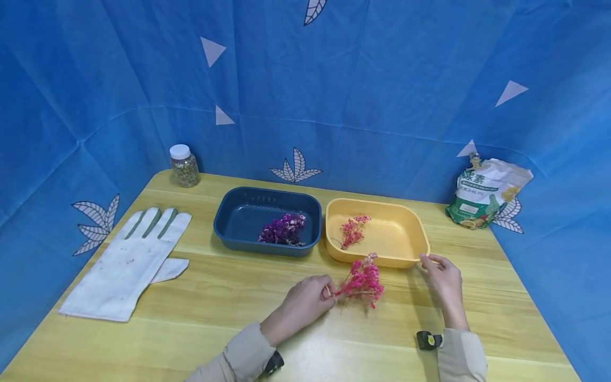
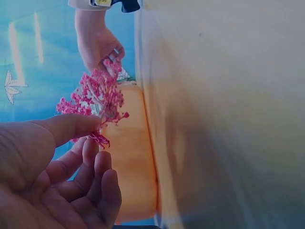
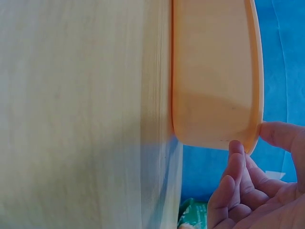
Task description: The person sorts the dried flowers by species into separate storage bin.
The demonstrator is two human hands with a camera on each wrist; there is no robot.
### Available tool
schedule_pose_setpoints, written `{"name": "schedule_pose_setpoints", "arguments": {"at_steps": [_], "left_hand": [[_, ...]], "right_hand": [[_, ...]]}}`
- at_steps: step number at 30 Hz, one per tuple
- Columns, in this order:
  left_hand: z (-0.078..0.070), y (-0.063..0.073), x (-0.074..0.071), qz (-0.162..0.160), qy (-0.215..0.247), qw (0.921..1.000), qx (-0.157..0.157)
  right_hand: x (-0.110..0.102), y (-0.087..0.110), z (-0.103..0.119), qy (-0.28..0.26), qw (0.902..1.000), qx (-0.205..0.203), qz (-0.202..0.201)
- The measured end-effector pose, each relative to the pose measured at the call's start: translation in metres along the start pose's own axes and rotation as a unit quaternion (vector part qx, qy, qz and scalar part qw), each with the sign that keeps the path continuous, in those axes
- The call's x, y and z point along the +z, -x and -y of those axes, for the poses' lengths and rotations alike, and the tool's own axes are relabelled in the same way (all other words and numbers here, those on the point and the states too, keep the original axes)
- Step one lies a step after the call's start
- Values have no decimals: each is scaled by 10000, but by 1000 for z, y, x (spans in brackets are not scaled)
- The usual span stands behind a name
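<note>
Between thumb and fingers, my left hand (image 1: 307, 302) pinches the stems of a bunch of pink dried flowers (image 1: 363, 281), just in front of the yellow basin (image 1: 382, 260). The left wrist view shows the same pink dried flowers (image 2: 97, 95) rising above the thumb. My right hand (image 1: 444, 278) grips the basin's near right corner; in the right wrist view, thumb and fingers pinch the rim of the yellow basin (image 3: 214, 71). A smaller pink sprig (image 1: 353, 232) lies inside the basin at its left. Purple dried flowers (image 1: 283, 229) lie in the dark blue basin (image 1: 267, 248) beside it.
White gloves (image 1: 119, 265) with green marks lie at the left of the wooden table (image 1: 215, 329). A white-lidded jar (image 1: 185, 167) stands at the back left. At the back right is a clipped green and white bag (image 1: 487, 193). Blue cloth (image 1: 334, 79) hangs behind.
</note>
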State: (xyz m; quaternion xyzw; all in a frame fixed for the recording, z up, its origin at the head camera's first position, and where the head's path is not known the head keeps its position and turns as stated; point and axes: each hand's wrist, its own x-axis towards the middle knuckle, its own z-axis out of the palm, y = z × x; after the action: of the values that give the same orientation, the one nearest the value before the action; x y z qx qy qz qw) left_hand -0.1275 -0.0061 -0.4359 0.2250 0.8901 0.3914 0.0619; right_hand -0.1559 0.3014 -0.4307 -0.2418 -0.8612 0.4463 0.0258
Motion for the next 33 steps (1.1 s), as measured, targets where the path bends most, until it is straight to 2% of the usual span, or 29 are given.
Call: {"name": "schedule_pose_setpoints", "arguments": {"at_steps": [7, 15, 23, 28, 33], "left_hand": [[-8, -8, -8, -44, 87, 9999, 101], [-16, -27, -18, -233, 149, 9995, 129], [-18, -57, -24, -534, 131, 9984, 154], [-18, -76, -24, -456, 16, 9990, -35], [-15, -97, -16, -460, -199, 9986, -137]], "right_hand": [[0, 1, 1, -119, 9999, 67, 44], [0, 3, 1, -26, 10000, 9, 52], [-1, 2, 3, -84, 9999, 27, 127], [0, 3, 2, -143, 9996, 60, 252], [0, 3, 0, -151, 9996, 49, 227]]}}
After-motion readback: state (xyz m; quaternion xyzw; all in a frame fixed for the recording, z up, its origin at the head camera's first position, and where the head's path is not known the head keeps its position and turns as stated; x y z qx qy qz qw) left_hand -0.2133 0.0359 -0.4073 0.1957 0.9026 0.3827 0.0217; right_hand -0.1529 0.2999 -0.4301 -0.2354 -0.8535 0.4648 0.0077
